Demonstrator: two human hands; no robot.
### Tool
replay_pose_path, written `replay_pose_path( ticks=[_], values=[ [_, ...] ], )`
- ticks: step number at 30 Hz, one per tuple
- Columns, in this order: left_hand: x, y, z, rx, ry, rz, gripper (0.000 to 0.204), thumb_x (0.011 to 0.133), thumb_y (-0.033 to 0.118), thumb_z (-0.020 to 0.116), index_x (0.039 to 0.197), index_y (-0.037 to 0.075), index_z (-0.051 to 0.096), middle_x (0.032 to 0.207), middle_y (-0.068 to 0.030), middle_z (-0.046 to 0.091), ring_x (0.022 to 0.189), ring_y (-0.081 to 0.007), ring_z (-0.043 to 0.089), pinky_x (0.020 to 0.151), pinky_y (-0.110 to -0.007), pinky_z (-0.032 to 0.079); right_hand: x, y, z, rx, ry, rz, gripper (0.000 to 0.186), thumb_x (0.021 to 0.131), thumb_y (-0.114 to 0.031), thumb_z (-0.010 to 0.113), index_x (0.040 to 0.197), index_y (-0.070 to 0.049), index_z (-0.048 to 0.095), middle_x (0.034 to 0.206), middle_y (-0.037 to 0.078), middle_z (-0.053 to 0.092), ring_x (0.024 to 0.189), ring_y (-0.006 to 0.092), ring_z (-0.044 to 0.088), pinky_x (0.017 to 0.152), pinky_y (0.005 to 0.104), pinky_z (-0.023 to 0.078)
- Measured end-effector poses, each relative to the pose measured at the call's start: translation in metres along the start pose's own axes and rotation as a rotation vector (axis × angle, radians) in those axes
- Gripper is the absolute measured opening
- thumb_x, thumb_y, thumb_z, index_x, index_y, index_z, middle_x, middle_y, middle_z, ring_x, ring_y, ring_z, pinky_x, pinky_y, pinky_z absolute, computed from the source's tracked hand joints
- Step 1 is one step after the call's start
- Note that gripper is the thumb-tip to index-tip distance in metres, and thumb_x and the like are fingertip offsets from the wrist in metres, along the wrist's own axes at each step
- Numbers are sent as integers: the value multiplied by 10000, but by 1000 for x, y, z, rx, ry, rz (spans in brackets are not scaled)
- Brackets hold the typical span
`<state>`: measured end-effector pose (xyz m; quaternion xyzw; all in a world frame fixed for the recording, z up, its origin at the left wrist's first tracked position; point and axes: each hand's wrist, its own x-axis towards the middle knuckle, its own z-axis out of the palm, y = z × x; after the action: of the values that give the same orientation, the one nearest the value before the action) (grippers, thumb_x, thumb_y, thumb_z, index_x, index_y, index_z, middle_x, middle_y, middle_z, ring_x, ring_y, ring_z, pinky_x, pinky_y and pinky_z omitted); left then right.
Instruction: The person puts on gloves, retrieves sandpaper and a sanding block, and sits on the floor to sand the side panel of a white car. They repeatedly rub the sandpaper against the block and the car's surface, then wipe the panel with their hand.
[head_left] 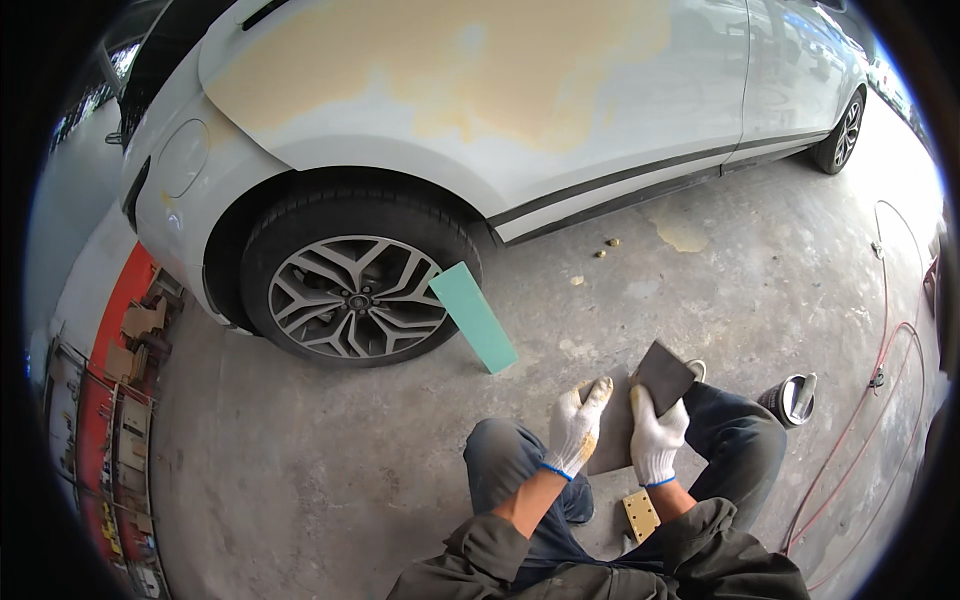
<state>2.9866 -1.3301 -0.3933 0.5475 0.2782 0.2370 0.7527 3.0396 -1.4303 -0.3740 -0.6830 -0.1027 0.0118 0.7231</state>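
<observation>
Floor [350, 450], two hands [575, 428] [658, 437], dark sheet [664, 375], two wheels [357, 303] [848, 135]

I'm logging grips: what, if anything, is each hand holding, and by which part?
Right hand: dark sheet, by its lower end. Left hand: apparently the grey sheet between them, by its left edge.

White-gloved left hand [578, 428], white-gloved right hand [658, 437] gripping dark-grey flat sheet [664, 374]; pale-green rectangular board [475, 320] at ten o'clock from them.

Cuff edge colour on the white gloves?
Blue cuff edge on both white gloves; head view shows it best.
</observation>
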Motion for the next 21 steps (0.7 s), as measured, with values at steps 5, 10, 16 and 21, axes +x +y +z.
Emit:
replay_pose_path(
  ticks=[5, 10, 16, 21],
  values=[
    [15, 14, -12, 34, -15, 45, 216, 949, 161, 598, 1008, -33, 670, 921, -32, 663, 845, -103, 595, 769, -253, 489, -18, 11, -13, -306, -218, -203, 134, 856, -105, 672, 933, 2, 645, 802, 171, 665, 700, 296, 649, 652, 353, 503],
    [48, 9, -41, -19, -9, 80, 295, 971, 207, 583, 1023, -78, 636, 984, -74, 654, 902, -120, 603, 850, -246, 483, -3, 32, -31, -605, -536, -233, 268, 915, -309, 605, 853, -48, 600, 740, 194, 597, 680, 417, 600, 592, 440, 480],
    [74, -20, -70, 164, -35, 16, 395, 998, 273, 533, 1097, -98, 624, 1050, -82, 642, 976, -111, 572, 868, -236, 452, 9, 12, -25, -870, -621, -679, 559, 801, -146, 613, 1344, -193, 490, 982, 75, 641, 815, 275, 647, 647, 382, 539],
    [67, -19, -58, 131, -28, -92, 369, 1007, 277, 506, 979, -54, 667, 906, -8, 623, 861, -71, 543, 789, -229, 429, 53, 62, -18, -1092, -611, -534, 453, 797, -93, 566, 1245, -167, 566, 946, 96, 603, 814, 279, 603, 657, 394, 516]
  ],
)
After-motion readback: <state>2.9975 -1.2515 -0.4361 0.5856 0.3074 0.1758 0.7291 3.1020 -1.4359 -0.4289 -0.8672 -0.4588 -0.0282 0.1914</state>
